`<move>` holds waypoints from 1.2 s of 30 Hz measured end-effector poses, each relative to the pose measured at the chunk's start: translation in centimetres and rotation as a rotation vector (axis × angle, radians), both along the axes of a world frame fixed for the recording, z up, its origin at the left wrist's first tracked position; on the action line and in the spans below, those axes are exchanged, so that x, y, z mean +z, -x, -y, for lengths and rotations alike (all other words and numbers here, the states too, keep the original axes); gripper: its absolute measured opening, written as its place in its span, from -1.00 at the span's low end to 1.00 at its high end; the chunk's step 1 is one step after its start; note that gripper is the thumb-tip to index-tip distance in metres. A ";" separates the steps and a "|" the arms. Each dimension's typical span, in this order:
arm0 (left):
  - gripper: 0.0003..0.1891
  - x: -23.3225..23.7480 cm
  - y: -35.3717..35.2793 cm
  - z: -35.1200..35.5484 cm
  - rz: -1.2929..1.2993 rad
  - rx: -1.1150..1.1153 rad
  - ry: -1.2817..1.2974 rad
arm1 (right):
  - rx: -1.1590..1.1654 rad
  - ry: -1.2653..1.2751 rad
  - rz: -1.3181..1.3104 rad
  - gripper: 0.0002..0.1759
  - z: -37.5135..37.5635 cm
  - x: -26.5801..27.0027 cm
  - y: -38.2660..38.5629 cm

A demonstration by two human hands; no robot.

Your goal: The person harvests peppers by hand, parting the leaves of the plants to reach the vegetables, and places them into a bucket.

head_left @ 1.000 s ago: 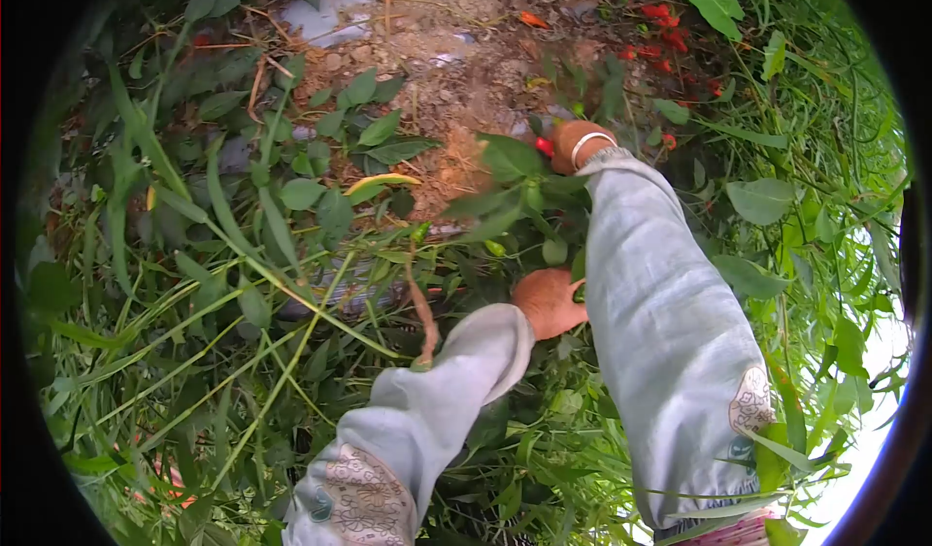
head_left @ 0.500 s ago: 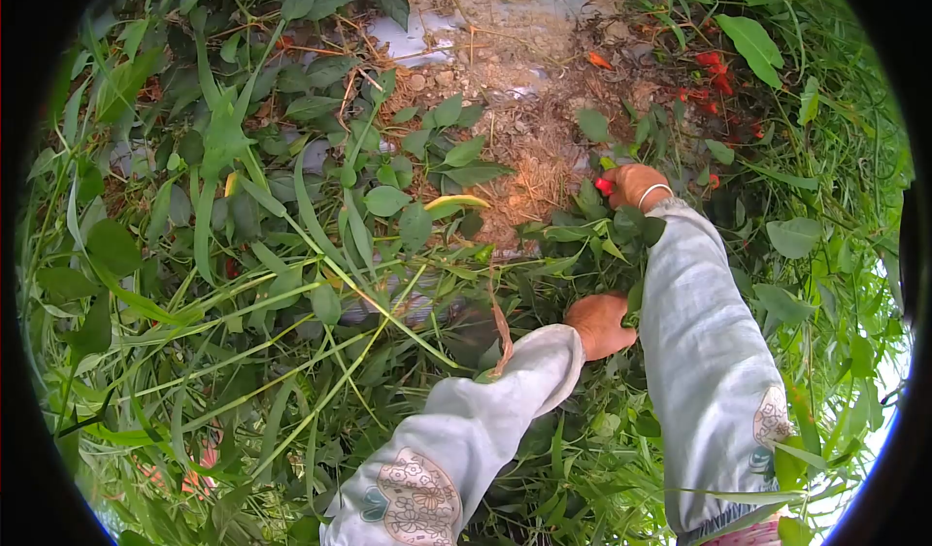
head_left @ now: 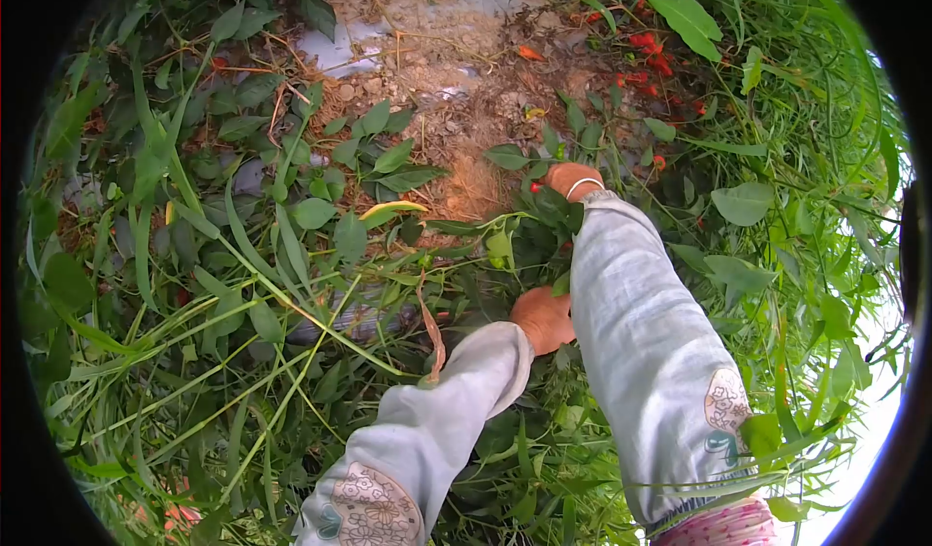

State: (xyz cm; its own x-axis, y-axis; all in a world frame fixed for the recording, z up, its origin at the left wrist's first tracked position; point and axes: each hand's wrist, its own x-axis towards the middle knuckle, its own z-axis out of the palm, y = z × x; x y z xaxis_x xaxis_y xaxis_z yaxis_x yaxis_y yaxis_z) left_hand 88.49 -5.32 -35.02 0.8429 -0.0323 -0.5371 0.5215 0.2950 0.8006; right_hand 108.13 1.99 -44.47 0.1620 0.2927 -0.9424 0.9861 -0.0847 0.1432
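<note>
My right hand (head_left: 575,180), with a white band at its wrist, reaches in among the pepper plant leaves. Its fingers are curled, and a small red pepper (head_left: 535,187) shows at their tips, mostly covered by the hand and leaves. Lower down and nearer to me, my left hand (head_left: 544,320) is bent into the foliage beside the right sleeve. Its fingers are hidden behind the sleeve and leaves, so its hold cannot be made out. Light green leaves or fruit (head_left: 499,248) hang just above the left hand.
Several red peppers (head_left: 652,51) lie or hang at the upper right, and a single orange-red one (head_left: 530,52) rests on bare soil. Long grass stems (head_left: 282,298) cross the left side. Pale plastic sheeting (head_left: 340,49) shows through the soil and plants.
The view has swung right, so plants and hands appear farther left. Both hands stay at nearly the same spots among the plants. Less of the red pepper at my right fingers shows.
</note>
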 end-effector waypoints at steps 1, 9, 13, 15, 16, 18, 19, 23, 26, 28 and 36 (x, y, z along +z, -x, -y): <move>-0.50 0.9 0.0 -1.3 -0.037 0.034 0.033 | -0.056 0.042 0.106 -0.67 -2.0 3.0 2.0; -0.45 0.8 0.3 -0.6 0.064 0.268 -0.095 | -0.423 -0.222 -0.331 -0.69 -1.6 4.1 -4.4; -0.42 1.4 1.1 -1.7 0.087 0.348 -0.069 | -0.751 -0.287 -0.616 -0.70 0.1 4.2 -6.4; -0.42 1.6 1.5 -2.0 0.107 0.437 -0.066 | -0.934 -0.202 -0.622 -0.66 0.1 5.0 -6.9; -0.43 1.6 1.7 -2.3 0.114 0.488 -0.062 | -0.986 -0.202 -0.871 -0.64 0.6 4.4 -7.6; -0.44 1.6 2.2 -2.9 0.124 0.606 -0.016 | -1.125 -0.067 -1.405 -0.61 0.5 4.4 -7.6; -0.44 1.7 2.4 -3.3 0.127 0.673 0.026 | -1.109 -0.087 -1.526 -0.59 0.2 4.4 -7.2; -0.45 0.7 2.8 -3.5 0.094 0.864 0.193 | -1.018 -0.237 -0.963 -0.70 0.1 8.2 -1.8; -0.45 1.5 3.3 -5.5 0.116 0.956 0.171 | -1.040 -0.480 -0.736 -0.85 -0.7 11.0 2.5; -0.45 2.0 5.2 -6.5 0.153 0.970 0.032 | -1.200 -0.607 -0.780 -0.86 -1.6 12.5 4.6; -0.45 8.7 12.8 -14.1 0.162 1.290 0.771 | -1.648 -0.529 -1.343 -0.83 -4.4 21.8 14.3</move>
